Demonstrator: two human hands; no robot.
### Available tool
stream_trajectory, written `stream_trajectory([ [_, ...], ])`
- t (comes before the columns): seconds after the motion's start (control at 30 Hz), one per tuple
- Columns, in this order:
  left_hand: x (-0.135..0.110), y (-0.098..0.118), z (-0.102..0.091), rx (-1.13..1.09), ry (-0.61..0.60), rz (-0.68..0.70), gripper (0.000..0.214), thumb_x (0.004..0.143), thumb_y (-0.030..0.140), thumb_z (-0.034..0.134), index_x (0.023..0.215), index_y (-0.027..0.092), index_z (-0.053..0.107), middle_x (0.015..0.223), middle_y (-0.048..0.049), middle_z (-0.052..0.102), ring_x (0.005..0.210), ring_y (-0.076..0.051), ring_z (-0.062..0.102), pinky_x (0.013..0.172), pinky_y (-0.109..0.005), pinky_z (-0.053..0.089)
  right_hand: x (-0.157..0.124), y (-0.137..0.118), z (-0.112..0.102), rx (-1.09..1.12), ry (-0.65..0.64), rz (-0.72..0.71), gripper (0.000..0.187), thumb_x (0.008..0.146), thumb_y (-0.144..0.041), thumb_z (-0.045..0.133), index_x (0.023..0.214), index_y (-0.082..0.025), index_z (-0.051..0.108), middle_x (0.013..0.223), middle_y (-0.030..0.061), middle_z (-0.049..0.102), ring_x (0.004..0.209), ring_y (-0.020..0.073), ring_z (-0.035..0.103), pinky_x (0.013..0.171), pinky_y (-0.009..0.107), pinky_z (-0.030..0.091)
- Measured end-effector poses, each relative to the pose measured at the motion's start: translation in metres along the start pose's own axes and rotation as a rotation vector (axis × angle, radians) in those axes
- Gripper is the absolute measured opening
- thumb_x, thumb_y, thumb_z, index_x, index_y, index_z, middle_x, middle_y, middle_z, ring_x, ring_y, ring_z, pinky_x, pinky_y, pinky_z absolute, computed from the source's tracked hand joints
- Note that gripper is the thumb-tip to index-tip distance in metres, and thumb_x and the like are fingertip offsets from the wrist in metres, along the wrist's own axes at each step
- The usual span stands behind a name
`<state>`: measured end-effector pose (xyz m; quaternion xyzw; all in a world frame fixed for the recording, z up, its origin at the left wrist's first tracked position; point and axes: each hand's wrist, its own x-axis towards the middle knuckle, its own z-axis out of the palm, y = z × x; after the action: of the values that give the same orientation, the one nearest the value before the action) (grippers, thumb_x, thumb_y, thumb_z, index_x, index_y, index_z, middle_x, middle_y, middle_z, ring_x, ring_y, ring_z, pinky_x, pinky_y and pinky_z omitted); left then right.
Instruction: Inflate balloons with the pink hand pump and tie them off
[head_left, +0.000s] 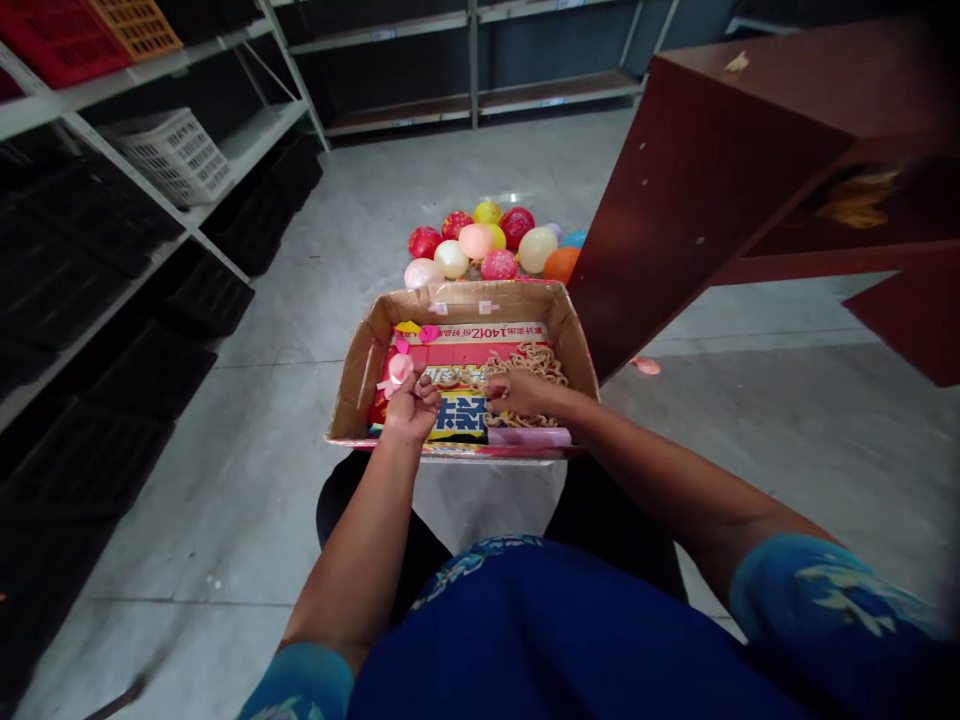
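Note:
A shallow cardboard box (351, 375) rests in front of my knees. Inside it, a tan twisted rope (544, 362) lies in a loose heap on the right, and a length of it stretches leftward between my hands. My left hand (412, 405) is closed, fingertips pinched at this rope's left end. A limp pale pink balloon (401, 370) is right beside that hand; whether they touch I cannot tell. My right hand (516, 392) is closed over the rope by the heap, its fingers partly hidden. Deflated pink and yellow balloons (428, 334) lie in the far left corner.
Several inflated balloons (499, 265) sit on the floor beyond the box. A dark red wooden table (660, 190) stands close on the right. Shelves with a white basket (180, 155) and black crates (82, 460) line the left; metal shelving (474, 60) runs behind.

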<state>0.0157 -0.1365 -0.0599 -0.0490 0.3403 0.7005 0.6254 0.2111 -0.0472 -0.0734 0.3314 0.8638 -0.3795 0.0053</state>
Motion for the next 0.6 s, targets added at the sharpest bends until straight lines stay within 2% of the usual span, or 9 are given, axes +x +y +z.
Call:
stream_trajectory([
  [0.07,0.002,0.007,-0.002,-0.067,-0.003,0.066,0.017,0.093,0.012,0.038,0.088,0.013,0.055,0.056,0.0052,0.039,0.041,-0.002,0.034,0.039,-0.013,0.026,-0.002,0.008,0.005,-0.187,-0.226,0.074,0.013,0.068,-0.024,0.063,0.077,-0.015,0.067,0.073,0.0033,0.066,0.068,0.0156,0.056,0.062,0.025,0.039],
  [0.13,0.002,0.013,-0.004,-0.106,-0.016,0.108,0.017,0.093,0.010,0.039,0.090,0.013,0.055,0.058,0.0048,0.040,0.043,-0.002,0.035,0.040,-0.012,0.028,-0.005,0.012,0.012,-0.289,-0.390,0.153,0.012,0.060,-0.018,0.067,0.071,-0.014,0.067,0.068,0.0041,0.064,0.065,0.0169,0.056,0.060,0.026,0.039],
  [0.23,0.004,0.019,-0.006,-0.108,-0.014,0.157,0.019,0.092,0.008,0.038,0.091,0.014,0.056,0.061,0.0038,0.042,0.044,-0.002,0.035,0.041,-0.011,0.029,-0.007,0.012,0.021,-0.322,-0.486,0.212,0.010,0.051,-0.007,0.065,0.059,-0.013,0.065,0.057,0.0024,0.060,0.059,0.0169,0.054,0.058,0.028,0.038],
  [0.4,0.011,0.025,-0.013,-0.011,0.034,0.192,0.020,0.091,0.009,0.040,0.090,0.015,0.059,0.066,0.0009,0.050,0.045,-0.002,0.037,0.041,-0.013,0.029,-0.009,0.012,0.017,-0.315,-0.430,0.132,0.012,0.051,-0.007,0.062,0.057,-0.017,0.064,0.053,-0.0013,0.056,0.055,0.0136,0.050,0.057,0.028,0.037],
  [0.5,0.014,0.030,-0.016,0.020,0.050,0.152,0.018,0.091,0.013,0.041,0.088,0.015,0.059,0.065,0.0003,0.054,0.046,-0.004,0.041,0.044,-0.017,0.032,-0.017,0.018,0.002,-0.256,-0.365,0.073,0.020,0.050,-0.017,0.068,0.070,-0.020,0.067,0.062,-0.0003,0.061,0.056,0.0147,0.053,0.052,0.026,0.036],
  [0.6,0.015,0.035,-0.019,0.023,0.104,0.160,0.018,0.091,0.015,0.040,0.087,0.015,0.058,0.063,0.0012,0.053,0.046,-0.005,0.043,0.046,-0.019,0.033,-0.032,0.021,-0.015,-0.195,-0.203,0.064,0.031,0.056,-0.027,0.069,0.086,-0.021,0.067,0.077,0.0029,0.066,0.064,0.0172,0.058,0.052,0.025,0.036],
])
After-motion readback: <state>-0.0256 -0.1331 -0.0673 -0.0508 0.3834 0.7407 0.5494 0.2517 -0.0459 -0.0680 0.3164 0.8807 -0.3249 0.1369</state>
